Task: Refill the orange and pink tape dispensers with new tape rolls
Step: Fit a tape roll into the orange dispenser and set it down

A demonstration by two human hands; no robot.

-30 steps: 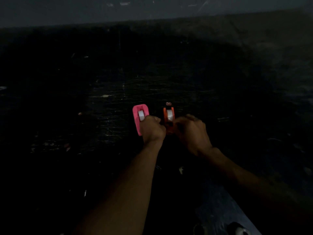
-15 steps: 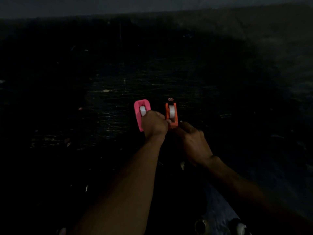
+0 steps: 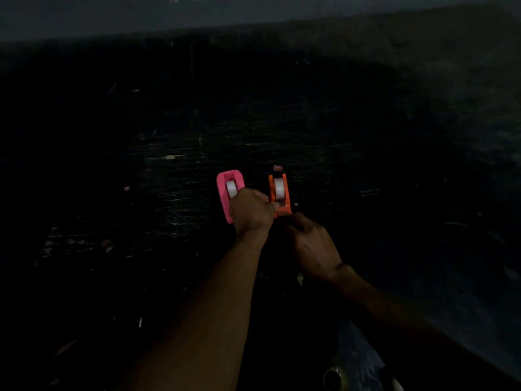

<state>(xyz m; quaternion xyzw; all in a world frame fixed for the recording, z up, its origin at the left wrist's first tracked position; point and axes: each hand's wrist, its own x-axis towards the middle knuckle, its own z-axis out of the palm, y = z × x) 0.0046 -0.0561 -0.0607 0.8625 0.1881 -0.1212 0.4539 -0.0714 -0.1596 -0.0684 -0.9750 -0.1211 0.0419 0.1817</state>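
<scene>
A pink tape dispenser (image 3: pixel 225 193) with a white roll (image 3: pixel 231 189) in it lies on a dark scratched surface (image 3: pixel 197 142). Just to its right stands an orange tape dispenser (image 3: pixel 280 198), also holding a white roll (image 3: pixel 279 189). My left hand (image 3: pixel 249 211) is closed over the pink dispenser's near end, hiding it, and its fingertips pinch the orange dispenser's near left corner. My right hand (image 3: pixel 313 245) is curled just behind the orange dispenser, apart from it, with nothing visible in it.
The scene is very dark. A small pinkish scrap (image 3: pixel 277 167) lies just beyond the orange dispenser, and pale flecks dot the surface at left. A grey wall (image 3: pixel 253 12) runs along the far edge. A round metallic object (image 3: pixel 332 376) sits at the bottom right.
My right hand has let go of the orange dispenser and drawn back toward me. The orange dispenser now shows in full. My left hand stays between the two dispensers.
</scene>
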